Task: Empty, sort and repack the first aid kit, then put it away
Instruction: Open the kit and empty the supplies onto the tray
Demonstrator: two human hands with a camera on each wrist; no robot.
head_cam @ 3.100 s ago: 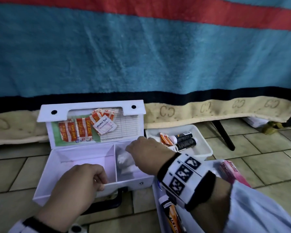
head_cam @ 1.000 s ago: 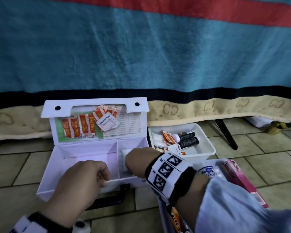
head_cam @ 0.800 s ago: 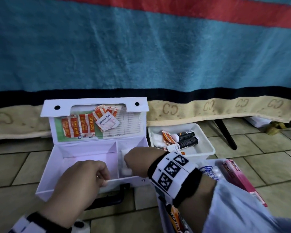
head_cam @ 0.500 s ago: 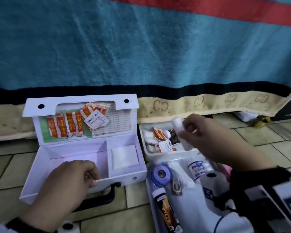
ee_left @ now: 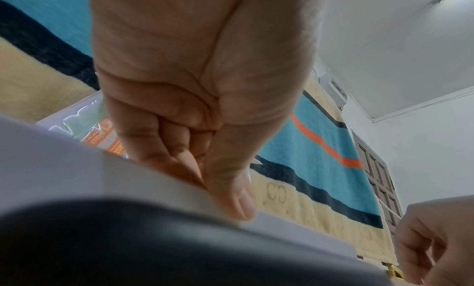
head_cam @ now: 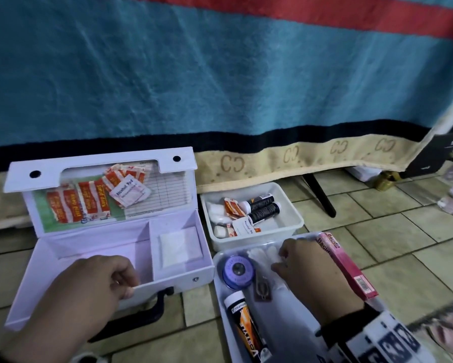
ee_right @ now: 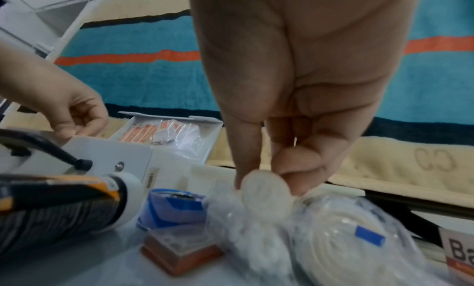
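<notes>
The small white wrapped gauze roll (ee_right: 265, 196) was pinched between the right hand's (head_cam: 315, 273) fingertips, above the grey plastic tray (head_cam: 221, 305). Light, soft and crinkly, it probably suited an end pinch. The left hand (head_cam: 94, 289) gripped the open white first aid case's (head_cam: 191, 277) front wall.

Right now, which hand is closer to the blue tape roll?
Right. The right hand is in the same tray, just beside the blue tape roll. The left hand grips the white box front edge, farther away.
</notes>
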